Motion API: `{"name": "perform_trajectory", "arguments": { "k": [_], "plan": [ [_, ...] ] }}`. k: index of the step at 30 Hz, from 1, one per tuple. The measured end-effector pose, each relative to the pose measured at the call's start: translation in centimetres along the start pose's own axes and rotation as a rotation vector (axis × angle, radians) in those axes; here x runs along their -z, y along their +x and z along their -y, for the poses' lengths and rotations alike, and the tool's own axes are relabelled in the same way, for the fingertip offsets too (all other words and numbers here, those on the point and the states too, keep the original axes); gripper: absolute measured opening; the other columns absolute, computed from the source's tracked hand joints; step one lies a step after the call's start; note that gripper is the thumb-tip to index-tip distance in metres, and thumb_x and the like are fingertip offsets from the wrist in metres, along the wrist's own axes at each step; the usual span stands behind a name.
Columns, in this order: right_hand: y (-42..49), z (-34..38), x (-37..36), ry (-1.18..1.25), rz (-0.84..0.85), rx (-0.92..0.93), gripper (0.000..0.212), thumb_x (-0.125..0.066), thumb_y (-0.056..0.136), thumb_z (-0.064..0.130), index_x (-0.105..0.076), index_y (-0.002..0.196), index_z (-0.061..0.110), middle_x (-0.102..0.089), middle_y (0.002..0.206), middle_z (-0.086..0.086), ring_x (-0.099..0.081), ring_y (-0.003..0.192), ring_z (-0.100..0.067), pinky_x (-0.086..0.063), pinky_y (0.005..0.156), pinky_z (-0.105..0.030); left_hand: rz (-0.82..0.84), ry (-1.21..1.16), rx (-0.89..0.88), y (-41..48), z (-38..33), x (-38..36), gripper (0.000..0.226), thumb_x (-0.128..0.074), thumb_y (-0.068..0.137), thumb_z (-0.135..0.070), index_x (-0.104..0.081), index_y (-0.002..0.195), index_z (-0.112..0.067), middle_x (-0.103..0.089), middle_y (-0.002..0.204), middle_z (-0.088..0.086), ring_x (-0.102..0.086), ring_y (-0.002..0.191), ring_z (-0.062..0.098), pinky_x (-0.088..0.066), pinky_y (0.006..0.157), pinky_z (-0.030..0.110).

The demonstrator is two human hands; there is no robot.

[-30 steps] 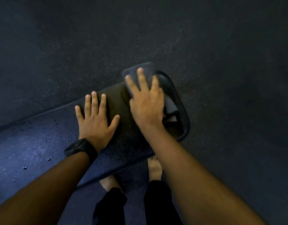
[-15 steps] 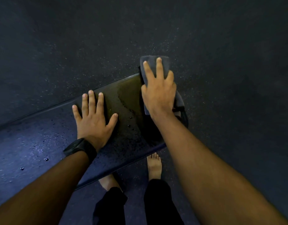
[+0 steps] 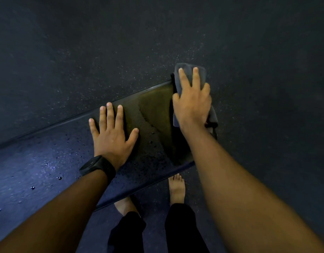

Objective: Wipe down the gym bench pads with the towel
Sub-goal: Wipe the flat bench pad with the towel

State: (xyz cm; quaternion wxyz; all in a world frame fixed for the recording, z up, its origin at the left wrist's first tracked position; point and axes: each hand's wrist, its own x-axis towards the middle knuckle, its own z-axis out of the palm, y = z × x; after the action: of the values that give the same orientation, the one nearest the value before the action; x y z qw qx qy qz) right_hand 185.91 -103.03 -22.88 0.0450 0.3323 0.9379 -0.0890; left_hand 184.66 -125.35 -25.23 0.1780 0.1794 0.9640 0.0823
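Head view: the right hand (image 3: pixel 192 105) lies flat, fingers straight, pressing a folded dark towel (image 3: pixel 187 71) onto the right end of the padded surface (image 3: pixel 155 110), and the towel's tip overhangs the far edge. The left hand (image 3: pixel 111 136), fingers spread and holding nothing, presses the surface nearby, apart from the towel. A black watch (image 3: pixel 97 167) circles that wrist. Droplets (image 3: pixel 59 178) dot the surface's left part.

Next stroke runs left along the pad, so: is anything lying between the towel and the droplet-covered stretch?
Yes. The left hand lies flat on the bench pad, between the towel under the right hand and the droplets further left. Nothing else visible sits there.
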Motion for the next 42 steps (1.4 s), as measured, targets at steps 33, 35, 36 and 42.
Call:
{"name": "perform_trajectory", "arguments": {
  "k": [33,35,36,42],
  "plan": [
    [-11.1,6.0,-2.9,-0.109,-0.045,0.327,0.077,-0.061,0.093,0.033,-0.019,0.158,0.034,-0.013,0.168,-0.009,-0.034,0.14,-0.045,-0.049,0.097,-0.052,-0.024,0.017,-0.095,-1.9,3.6,0.3,0.083,-0.02,0.094,-0.062,-0.007,0.159,-0.012,0.001,0.167,0.011,0.005,0.154,0.024,0.005,0.124,0.045],
    [-15.8,3.2,-3.5,-0.115,-0.03,0.584,0.073,-0.055,0.093,0.032,-0.022,0.158,0.035,-0.017,0.167,-0.006,-0.039,0.137,-0.044,-0.052,0.089,-0.05,-0.015,0.018,-0.124,-2.3,4.4,0.4,0.083,-0.016,0.094,-0.063,-0.006,0.159,-0.012,0.002,0.167,0.011,0.006,0.153,0.024,0.003,0.124,0.044],
    [-17.3,0.9,-3.5,-0.131,-0.028,0.636,0.076,-0.058,0.09,0.034,-0.024,0.157,0.036,-0.02,0.167,-0.006,-0.042,0.136,-0.044,-0.052,0.085,-0.05,-0.011,0.017,-0.131,-2.4,4.6,0.5,0.083,-0.017,0.094,-0.063,-0.006,0.159,-0.013,0.003,0.166,0.011,0.007,0.153,0.023,0.003,0.124,0.044],
    [-12.7,0.3,-2.5,-0.137,-0.044,0.197,0.082,-0.067,0.088,0.038,-0.023,0.157,0.034,-0.018,0.167,-0.008,-0.038,0.136,-0.043,-0.051,0.088,-0.053,-0.044,0.001,-0.096,-2.6,5.4,0.6,0.081,-0.025,0.095,-0.061,-0.01,0.159,-0.014,-0.001,0.167,0.01,0.005,0.154,0.023,0.003,0.124,0.046]
  ]
}}
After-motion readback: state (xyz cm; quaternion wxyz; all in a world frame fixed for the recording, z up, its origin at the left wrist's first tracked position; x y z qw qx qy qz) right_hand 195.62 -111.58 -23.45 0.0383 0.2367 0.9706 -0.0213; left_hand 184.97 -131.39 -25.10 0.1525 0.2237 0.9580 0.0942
